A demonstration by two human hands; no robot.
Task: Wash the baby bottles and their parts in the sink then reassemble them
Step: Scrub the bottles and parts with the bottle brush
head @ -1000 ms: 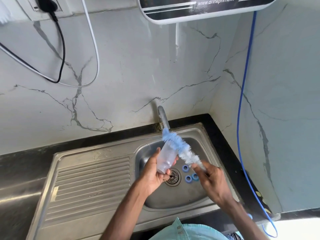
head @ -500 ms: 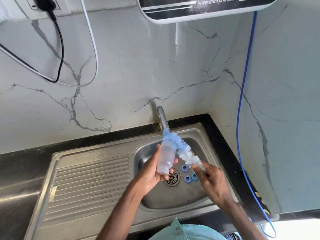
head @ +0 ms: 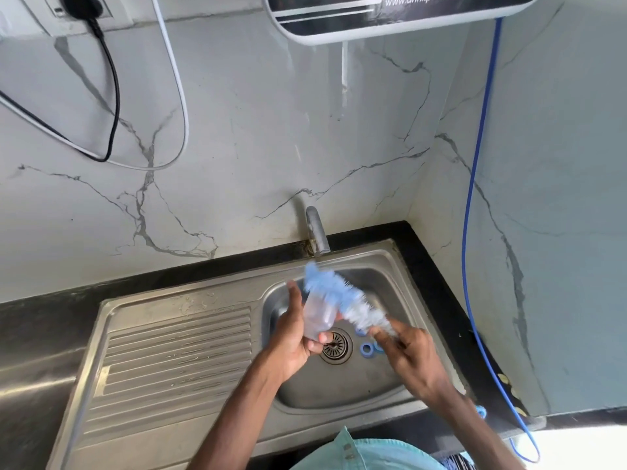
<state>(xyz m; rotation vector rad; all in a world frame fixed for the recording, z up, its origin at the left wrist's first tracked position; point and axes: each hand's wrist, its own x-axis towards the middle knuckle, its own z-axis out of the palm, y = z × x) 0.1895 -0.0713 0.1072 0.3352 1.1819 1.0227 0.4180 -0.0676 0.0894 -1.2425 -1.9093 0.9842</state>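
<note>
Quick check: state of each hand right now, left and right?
Left hand: grips the clear baby bottle.
Right hand: holds the blue-and-white bottle brush by its near end.

Pale blue and white on the brush, mid-frame; cloudy clear on the bottle; blue on the rings. Grey steel, ribbed at left, for the sink. Black worktop. White wall veined in grey. Blue hose at right; black cable and white cable upper left.
</note>
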